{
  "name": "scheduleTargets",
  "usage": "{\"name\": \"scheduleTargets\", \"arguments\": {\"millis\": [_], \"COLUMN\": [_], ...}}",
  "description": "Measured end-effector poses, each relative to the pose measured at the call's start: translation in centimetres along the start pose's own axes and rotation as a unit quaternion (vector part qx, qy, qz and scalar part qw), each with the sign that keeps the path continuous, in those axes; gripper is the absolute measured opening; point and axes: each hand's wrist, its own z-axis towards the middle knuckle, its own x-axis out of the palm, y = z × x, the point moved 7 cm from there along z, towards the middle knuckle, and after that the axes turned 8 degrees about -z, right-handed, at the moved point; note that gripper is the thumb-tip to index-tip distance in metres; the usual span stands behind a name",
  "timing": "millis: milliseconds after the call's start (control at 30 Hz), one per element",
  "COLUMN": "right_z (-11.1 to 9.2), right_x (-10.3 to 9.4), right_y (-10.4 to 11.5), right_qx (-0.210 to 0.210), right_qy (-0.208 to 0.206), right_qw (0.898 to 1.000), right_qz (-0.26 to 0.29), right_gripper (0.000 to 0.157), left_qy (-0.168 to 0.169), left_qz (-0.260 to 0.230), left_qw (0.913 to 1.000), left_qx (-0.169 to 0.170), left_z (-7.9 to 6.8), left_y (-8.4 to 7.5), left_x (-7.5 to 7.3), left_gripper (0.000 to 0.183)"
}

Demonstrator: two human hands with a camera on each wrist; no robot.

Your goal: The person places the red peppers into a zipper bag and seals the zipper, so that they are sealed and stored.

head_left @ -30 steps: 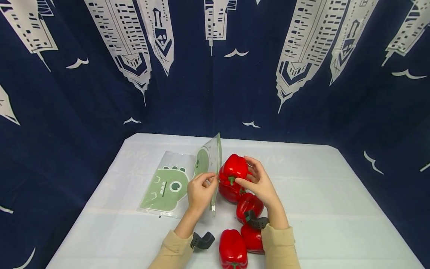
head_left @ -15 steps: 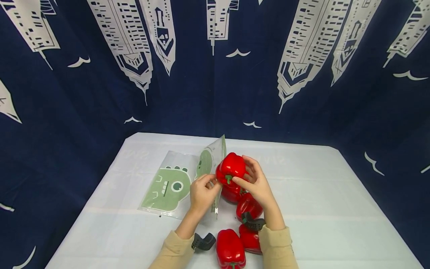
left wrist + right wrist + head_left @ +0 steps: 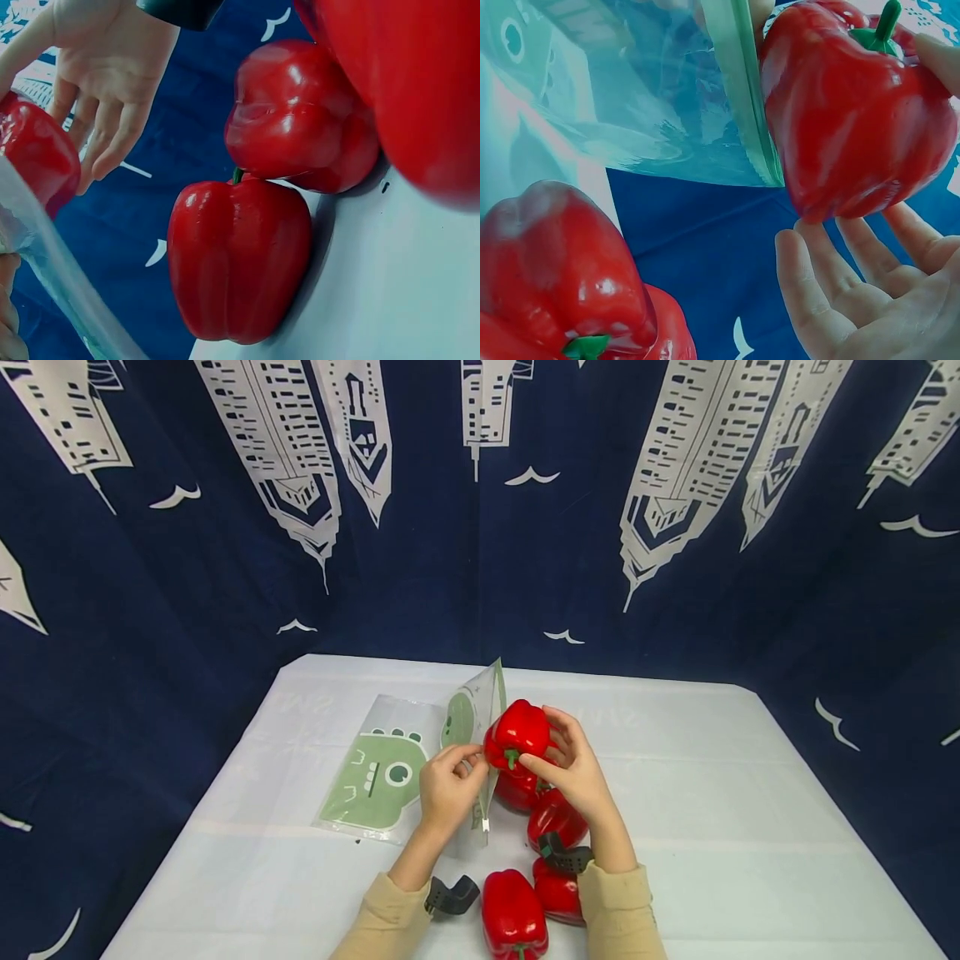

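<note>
My left hand (image 3: 450, 787) pinches the upper edge of a clear zip bag (image 3: 492, 687) with a green cartoon print, which stands upright on its side. In my right hand (image 3: 583, 777) is a red bell pepper (image 3: 522, 727), thumb near the green stem and fingers at its far side. In the right wrist view that bell pepper (image 3: 855, 120) is right at the bag's green zip edge (image 3: 742, 97), outside the clear film. Seen from the left wrist, the right fingers (image 3: 112, 127) spread beyond the pepper, and the bag edge crosses in front.
A second printed bag (image 3: 375, 781) lies flat on the white table (image 3: 712, 793) to the left. Several more red bell peppers lie under and in front of the right arm, among them a near one (image 3: 514, 912) and a middle one (image 3: 557, 818). A dark patterned curtain (image 3: 450, 568) hangs behind.
Over the last second the held bell pepper has shifted slightly left, closer to the bag's edge. The bag's top has moved slightly right. Both hands keep their grip.
</note>
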Motion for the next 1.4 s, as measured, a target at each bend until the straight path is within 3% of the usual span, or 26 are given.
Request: {"name": "scheduleTargets", "arguments": {"millis": [700, 1400], "right_z": [0.1, 0.1], "right_x": [0.3, 0.7], "right_y": [-0.3, -0.4], "right_qx": [0.032, 0.017], "right_qy": [0.005, 0.020], "right_qw": [0.999, 0.999], "right_qz": [-0.016, -0.032], "right_gripper": [0.074, 0.076], "left_qy": [-0.033, -0.039], "left_qz": [-0.028, -0.035], "left_qw": [0.9988, 0.9981], "left_qx": [0.024, 0.032], "left_z": [0.9, 0.8], "left_y": [-1.0, -1.0], "left_x": [-1.0, -1.2], "left_gripper": [0.003, 0.005]}}
